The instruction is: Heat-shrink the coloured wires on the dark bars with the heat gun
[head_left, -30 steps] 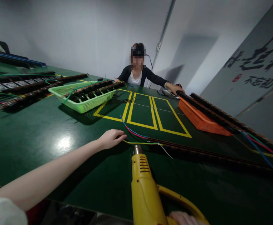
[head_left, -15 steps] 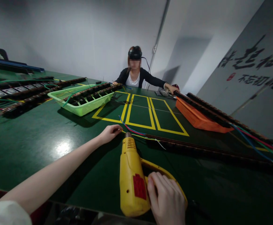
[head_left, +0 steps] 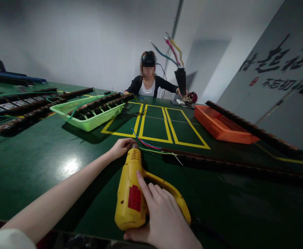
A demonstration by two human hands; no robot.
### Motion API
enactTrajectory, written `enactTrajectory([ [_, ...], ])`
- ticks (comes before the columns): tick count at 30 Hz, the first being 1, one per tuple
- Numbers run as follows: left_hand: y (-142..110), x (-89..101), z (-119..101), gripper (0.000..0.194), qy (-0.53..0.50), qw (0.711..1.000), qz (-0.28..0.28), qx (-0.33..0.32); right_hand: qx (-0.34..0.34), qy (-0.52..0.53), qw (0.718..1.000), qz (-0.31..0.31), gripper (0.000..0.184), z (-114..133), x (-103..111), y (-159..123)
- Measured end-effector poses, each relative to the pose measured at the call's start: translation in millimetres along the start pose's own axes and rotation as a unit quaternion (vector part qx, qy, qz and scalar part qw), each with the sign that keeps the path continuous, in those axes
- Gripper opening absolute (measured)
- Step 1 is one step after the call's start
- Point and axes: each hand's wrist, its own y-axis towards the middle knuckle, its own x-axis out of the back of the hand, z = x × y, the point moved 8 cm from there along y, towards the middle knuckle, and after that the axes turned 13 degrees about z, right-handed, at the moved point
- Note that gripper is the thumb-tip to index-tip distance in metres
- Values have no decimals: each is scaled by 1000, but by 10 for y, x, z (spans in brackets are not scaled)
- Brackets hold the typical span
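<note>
A yellow heat gun (head_left: 127, 180) with a red label lies on its side, nozzle pointing away from me. My right hand (head_left: 163, 212) is closed around it, index finger stretched along the body. Just beyond the nozzle, my left hand (head_left: 121, 148) has its fingers pinched together at the end of a yellow-green wire (head_left: 155, 151). The nozzle partly hides those fingertips. Red and blue wires (head_left: 145, 142) run beside that wire, their ends free. All of them come out of a long dark bar (head_left: 208, 162) lying on the table, with a thin white tie near its end.
A light green basket (head_left: 89, 125) holding dark bars stands at the left, near more bars (head_left: 32, 112). An orange basket (head_left: 226, 133) with a bar across it is at the right. Yellow tape rectangles (head_left: 155, 139) mark the green table. A co-worker (head_left: 147, 88) sits opposite, lifting a wired bar (head_left: 181, 81).
The heat gun has shifted left, its nozzle now beside my left hand. My right index finger has straightened along its body. The co-worker has lifted a bar off the orange basket.
</note>
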Motion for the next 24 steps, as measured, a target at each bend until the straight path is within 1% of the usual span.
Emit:
enactTrajectory([
  [3,-10,6,9,33,0,1000,-2,2,3,38,999,-9,129,33,46,38],
  [5,-12,2,10,33,-2,1000,0,4,-14,50,999,0,128,-17,45,17],
  [8,-14,-19,34,33,-37,999,8,14,-35,49,998,24,124,-124,5,-86],
  [11,-16,-49,64,33,-68,997,19,16,-38,29,999,8,119,-229,3,-243],
  [14,-17,-61,81,33,-81,996,24,10,-58,-14,998,-7,110,-368,-26,-408],
  [16,-14,-63,91,34,-91,995,26,8,-66,-67,995,-23,101,-457,-45,-513],
  [20,1,-70,102,34,-113,993,29,6,-52,-173,980,-84,90,-590,-60,-692],
  [24,14,-68,112,39,-150,989,17,7,-54,-217,969,-110,85,-645,-129,-777],
])
